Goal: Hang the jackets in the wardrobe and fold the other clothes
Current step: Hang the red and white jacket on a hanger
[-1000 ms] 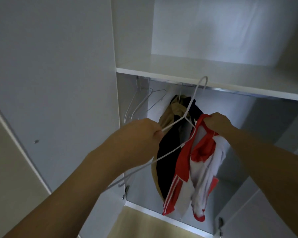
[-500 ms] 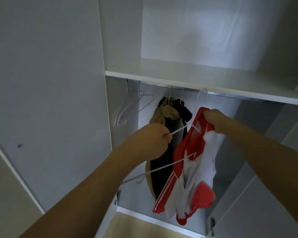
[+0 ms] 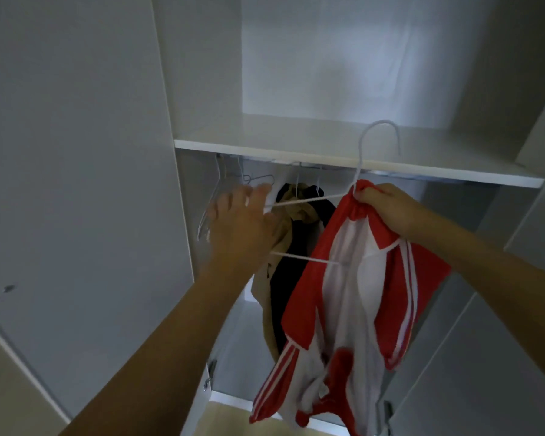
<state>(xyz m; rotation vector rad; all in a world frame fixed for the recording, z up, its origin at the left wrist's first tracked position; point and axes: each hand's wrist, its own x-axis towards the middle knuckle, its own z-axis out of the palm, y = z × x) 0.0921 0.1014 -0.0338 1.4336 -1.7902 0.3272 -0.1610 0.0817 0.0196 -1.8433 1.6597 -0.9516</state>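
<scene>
Hanger (image 3: pixel 309 200): thin white wire, smooth coated finish, faint sheen on the hook above the right hand's (image 3: pixel 387 212) grip. Jacket (image 3: pixel 353 297), pinched at the collar in that grip: red and white cloth, soft, matt, creased below it. Garments (image 3: pixel 296 234) behind, left of the grip: tan and dark cloth, matt. Shelf (image 3: pixel 328 146) above the grip: white laminate-like board, smooth, slight gloss. Wardrobe door (image 3: pixel 76 152) beyond the left hand (image 3: pixel 243 228): smooth grey-white panel, matt. Floor strip (image 3: pixel 233 424) below: pale wood look.

A white shelf (image 3: pixel 296 138) is sitting across the wardrobe (image 3: pixel 76 152). Clothes are hanging from the rail (image 3: pixel 390 174) just under it.
</scene>
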